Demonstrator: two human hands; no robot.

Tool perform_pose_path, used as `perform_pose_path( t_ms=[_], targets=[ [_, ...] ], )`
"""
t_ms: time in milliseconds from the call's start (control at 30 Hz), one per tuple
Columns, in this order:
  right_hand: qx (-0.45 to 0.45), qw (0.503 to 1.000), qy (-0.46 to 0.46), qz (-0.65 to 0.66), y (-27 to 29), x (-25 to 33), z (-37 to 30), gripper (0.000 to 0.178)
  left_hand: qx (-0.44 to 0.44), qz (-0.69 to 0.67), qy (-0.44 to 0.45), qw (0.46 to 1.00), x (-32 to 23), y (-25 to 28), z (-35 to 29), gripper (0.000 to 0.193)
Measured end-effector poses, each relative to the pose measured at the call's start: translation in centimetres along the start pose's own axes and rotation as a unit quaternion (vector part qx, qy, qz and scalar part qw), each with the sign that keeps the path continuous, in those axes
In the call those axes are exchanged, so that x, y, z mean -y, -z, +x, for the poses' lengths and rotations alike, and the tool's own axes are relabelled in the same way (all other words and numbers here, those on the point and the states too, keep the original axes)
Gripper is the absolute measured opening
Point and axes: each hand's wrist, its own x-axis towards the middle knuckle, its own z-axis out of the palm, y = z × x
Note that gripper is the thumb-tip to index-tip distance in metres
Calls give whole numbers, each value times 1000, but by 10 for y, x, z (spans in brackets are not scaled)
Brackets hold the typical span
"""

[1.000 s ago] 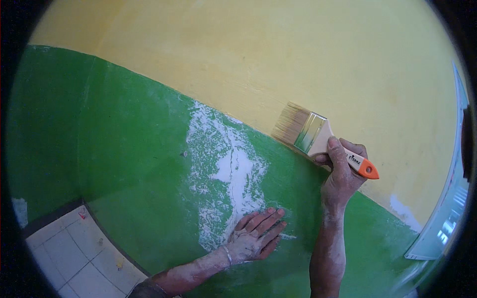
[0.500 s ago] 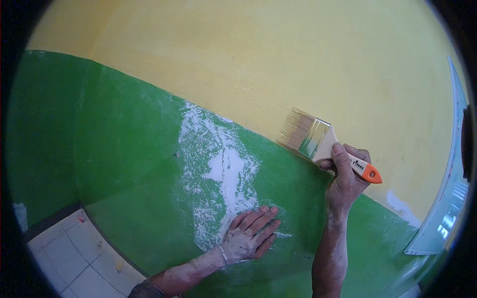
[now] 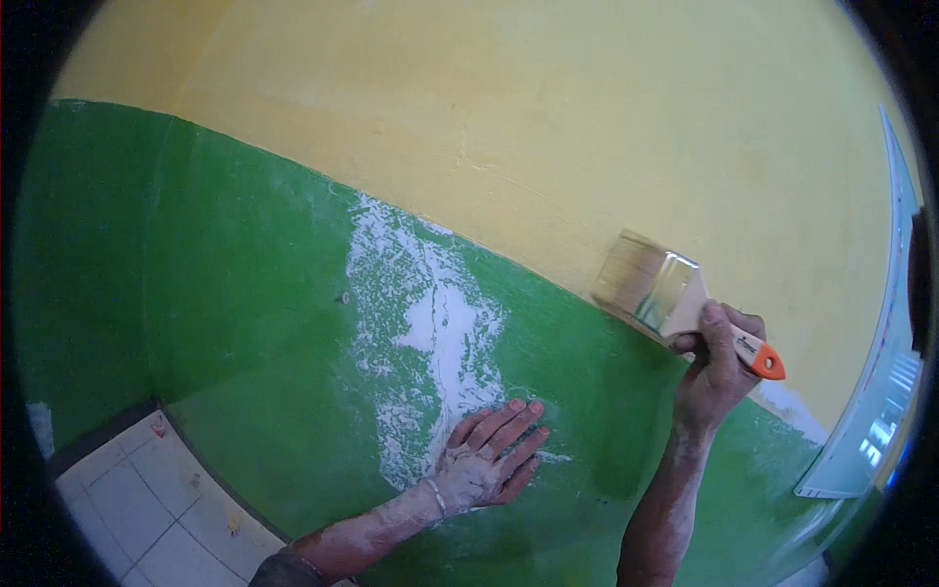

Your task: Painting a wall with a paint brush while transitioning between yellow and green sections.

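My right hand (image 3: 716, 367) grips a wide flat paintbrush (image 3: 693, 305) by its pale wooden handle with an orange end. Its light bristles and metal band point up and left, in front of the yellow upper wall (image 3: 548, 127). Whether the bristle tips touch the wall I cannot tell; they are smeared by motion. Fingers stretched, my left hand (image 3: 489, 458) lies flat on the green lower wall (image 3: 264, 323), at the bottom of a rough white patch (image 3: 445, 342) with a thin crack down it. White dust covers both hands.
A glossy whiteboard-like panel (image 3: 866, 401) hangs at the right edge. Pale floor tiles (image 3: 137, 504) with a dark border show at the lower left. A smaller white patch (image 3: 792, 409) sits on the colour line near the panel.
My right hand has moved the paintbrush to the right and slightly down. My left hand stays on the wall in nearly the same place.
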Motion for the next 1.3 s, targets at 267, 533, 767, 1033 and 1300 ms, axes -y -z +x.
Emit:
perform_pose_path(
  t_ms=[267,533,767,1033,1300],
  targets=[
    [94,992,-2,82,-65,16,0,15,-3,7,-2,1000,1,-2,0,48],
    [111,987,-55,101,-101,0,-1,18,9,-1,4,1000,-3,0,1,43],
    [102,990,-50,77,-77,-6,-2,17,6,17,-6,1000,-1,4,3,46],
    [56,997,-40,44,-46,-7,-2,15,-9,12,-6,1000,0,1,1,46],
    [36,998,-34,43,-17,-12,5,17,-15,25,-15,999,-1,-2,3,47]
  ],
)
